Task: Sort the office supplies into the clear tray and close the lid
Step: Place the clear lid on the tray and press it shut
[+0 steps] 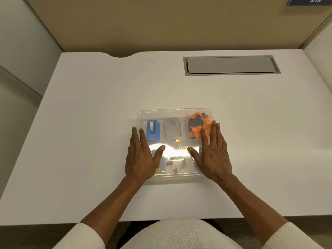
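Note:
A clear tray with its see-through lid on top lies on the white desk in front of me. Through the lid I see a blue tape dispenser, grey cards, an orange and black lanyard and black binder clips. My left hand lies flat on the lid's left side, fingers spread. On the right side my right hand lies flat the same way. Both palms cover the near corners, and neither hand holds anything.
The white desk stretches all around the tray. A grey cable hatch is set into the desk at the back right. Beige partition walls close off the back and sides.

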A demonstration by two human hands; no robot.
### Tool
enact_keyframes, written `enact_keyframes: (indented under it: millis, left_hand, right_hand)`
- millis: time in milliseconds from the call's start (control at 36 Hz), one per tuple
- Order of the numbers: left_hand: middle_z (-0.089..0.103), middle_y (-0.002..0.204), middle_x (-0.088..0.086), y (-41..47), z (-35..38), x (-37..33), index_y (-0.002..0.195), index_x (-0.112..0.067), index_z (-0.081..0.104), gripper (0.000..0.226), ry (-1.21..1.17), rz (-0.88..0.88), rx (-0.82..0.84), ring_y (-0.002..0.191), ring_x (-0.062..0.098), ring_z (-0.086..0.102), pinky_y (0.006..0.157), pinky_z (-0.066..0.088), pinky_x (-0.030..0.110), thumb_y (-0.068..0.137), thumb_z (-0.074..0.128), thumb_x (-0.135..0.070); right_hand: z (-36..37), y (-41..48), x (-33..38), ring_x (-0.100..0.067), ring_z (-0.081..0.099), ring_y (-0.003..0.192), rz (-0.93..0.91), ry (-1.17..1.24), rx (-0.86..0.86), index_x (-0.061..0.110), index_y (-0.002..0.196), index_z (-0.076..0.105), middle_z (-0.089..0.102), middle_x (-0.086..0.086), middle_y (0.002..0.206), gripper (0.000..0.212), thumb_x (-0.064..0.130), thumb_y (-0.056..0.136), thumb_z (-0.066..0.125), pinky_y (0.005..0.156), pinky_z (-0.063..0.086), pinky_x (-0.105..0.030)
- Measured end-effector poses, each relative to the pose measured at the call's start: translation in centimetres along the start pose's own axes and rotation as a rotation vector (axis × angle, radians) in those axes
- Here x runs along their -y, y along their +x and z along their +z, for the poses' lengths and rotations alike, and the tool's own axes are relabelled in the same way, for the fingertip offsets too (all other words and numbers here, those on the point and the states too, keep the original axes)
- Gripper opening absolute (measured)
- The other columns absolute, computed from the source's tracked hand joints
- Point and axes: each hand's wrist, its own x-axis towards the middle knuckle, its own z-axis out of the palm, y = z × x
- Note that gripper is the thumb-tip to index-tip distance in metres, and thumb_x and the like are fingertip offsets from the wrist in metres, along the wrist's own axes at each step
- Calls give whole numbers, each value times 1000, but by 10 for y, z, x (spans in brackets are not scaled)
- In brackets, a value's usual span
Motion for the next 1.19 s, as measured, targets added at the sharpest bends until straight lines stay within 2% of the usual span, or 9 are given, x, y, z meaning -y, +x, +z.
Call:
enact_keyframes:
  millis: [167, 389, 639, 750, 833, 944, 1056, 1139, 1194]
  left_hand:
    - [-16, 173, -1, 6, 3, 5, 164, -14, -10, 121, -127, 130, -96, 161, 17, -7, 131, 14, 43, 87, 61, -73]
    - [-15, 173, 9, 14, 1, 4, 164, -9, -9, 137, 123, 128, 14, 161, 25, -8, 131, 11, 45, 72, 31, -102]
    - [-7, 170, 26, 21, -8, -6, 162, 1, -3, 141, 311, 165, 72, 160, 39, -2, 130, 5, 53, 71, 27, -103]
    - [26, 163, 31, 38, -23, -14, 156, 0, 30, 147, 443, 200, 96, 153, 45, 23, 129, 9, 56, 59, 23, -110]
    - [44, 150, 24, 50, -28, -19, 149, -4, 41, 144, 469, 186, 48, 142, 41, 39, 126, 16, 57, 55, 16, -111]
    - [14, 169, 26, 58, -28, -23, 161, -5, 15, 150, 471, 115, 115, 157, 45, 11, 126, 4, 63, 54, 18, -110]
    - [-13, 170, 25, 60, -26, -19, 162, -3, -8, 160, 409, 72, 128, 158, 42, -12, 125, -2, 65, 48, 18, -112]
    - [-24, 168, 21, 66, -22, -13, 162, -4, -11, 161, 354, 159, 80, 157, 35, -23, 126, -5, 60, 45, 7, -113]
    - [-26, 168, 18, 72, -19, -9, 162, -3, -11, 159, 291, 208, 85, 157, 32, -25, 128, -4, 56, 50, 17, -112]
  right_hand:
    - [4, 2, -2, -28, -10, 157, 12, 1, 22, 18, 163, -1, -10, -12, 170, 93, 72, 97, 35, 126, 19, -48]
    - [-2, 8, 3, -35, 4, 157, 24, -97, 46, 14, 163, 12, 4, -20, 169, 98, 78, 92, 34, 124, 22, -49]
    - [-9, 14, 6, -40, 10, 155, 22, -118, 67, 12, 161, 18, 13, -24, 167, 102, 83, 89, 32, 123, 19, -52]
    - [-9, 14, 6, -36, 7, 156, 12, -65, 43, 15, 162, 13, 9, -21, 168, 102, 82, 88, 37, 125, 17, -50]
    - [-14, 19, 5, -40, 27, 147, 1, -121, 3, 13, 155, 33, 30, -23, 159, 101, 85, 84, 39, 120, 24, -53]
    - [-25, 39, 3, -39, 45, 123, 3, -151, -50, 13, 132, 53, 52, -20, 134, 100, 94, 76, 38, 111, 32, -55]
    - [-21, 58, -4, -38, 17, 154, 6, -28, -8, 16, 153, 33, 19, -20, 166, 108, 92, 77, 43, 120, 24, -54]
    - [-13, 64, -11, -32, 2, 158, -24, 31, 39, 14, 159, 21, 3, -15, 170, 114, 91, 79, 42, 124, 21, -54]
    - [-8, 65, -14, -30, -3, 158, -38, 42, 52, 15, 161, 14, -3, -13, 171, 113, 90, 81, 40, 125, 21, -54]
